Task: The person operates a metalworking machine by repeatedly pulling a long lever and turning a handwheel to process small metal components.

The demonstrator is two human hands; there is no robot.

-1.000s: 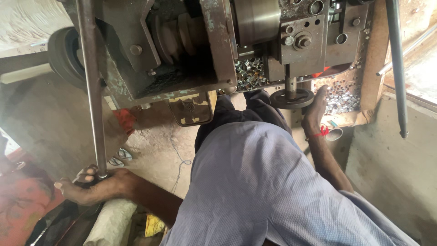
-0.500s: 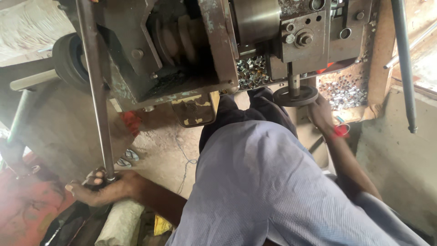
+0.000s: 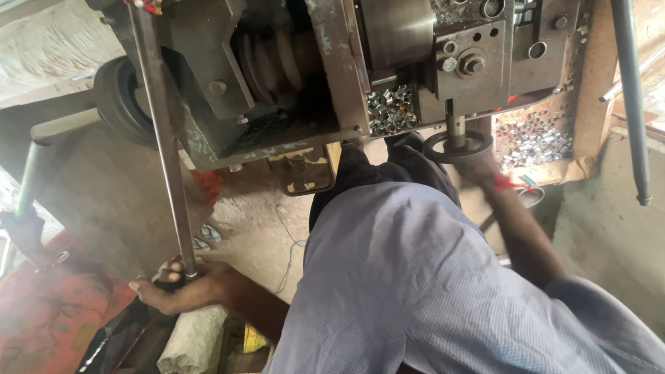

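The big grey machine (image 3: 291, 90) has slid slightly across my view since a second ago, while my left hand (image 3: 181, 289) has stayed wrapped tight round the bottom end of the long steel lever (image 3: 165, 145) at its left side. My right hand (image 3: 485, 166) has stayed up at the black handwheel (image 3: 457, 145) under the tool block; it is blurred, so I cannot tell how firmly it grips. My shirt hides both forearms, and the small metal rings (image 3: 537, 138) in the tray beyond are hard to make out.
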